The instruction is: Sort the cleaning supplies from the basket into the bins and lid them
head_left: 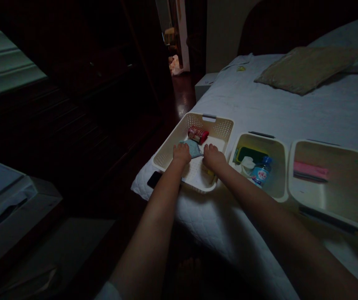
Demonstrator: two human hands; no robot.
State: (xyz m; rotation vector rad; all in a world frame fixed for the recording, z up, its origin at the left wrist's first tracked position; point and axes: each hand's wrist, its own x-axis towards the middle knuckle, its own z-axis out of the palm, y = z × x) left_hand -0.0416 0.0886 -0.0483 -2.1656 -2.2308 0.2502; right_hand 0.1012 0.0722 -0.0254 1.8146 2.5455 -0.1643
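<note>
Both of my hands reach into a cream perforated basket (166,155) at the bed's corner. Between them is a small light blue-green cloth piece (192,147) with a narrow strip running to the right. My left hand (182,153) is closed on its left edge. On the other side, my right hand (213,157) has its fingers curled at the end of the strip, seemingly pinching it. A red printed packet (197,134) lies just beyond the cloth in the basket. Something yellow (210,172) shows partly under my right hand; its kind is hidden.
To the right stand two more cream bins: one (279,160) holds a blue-capped bottle (261,171) and a green-and-yellow item (250,155), the other (350,175) a folded pink cloth (310,171). A dark phone (154,179) lies by the basket. A pillow (307,68) rests farther back on the bed.
</note>
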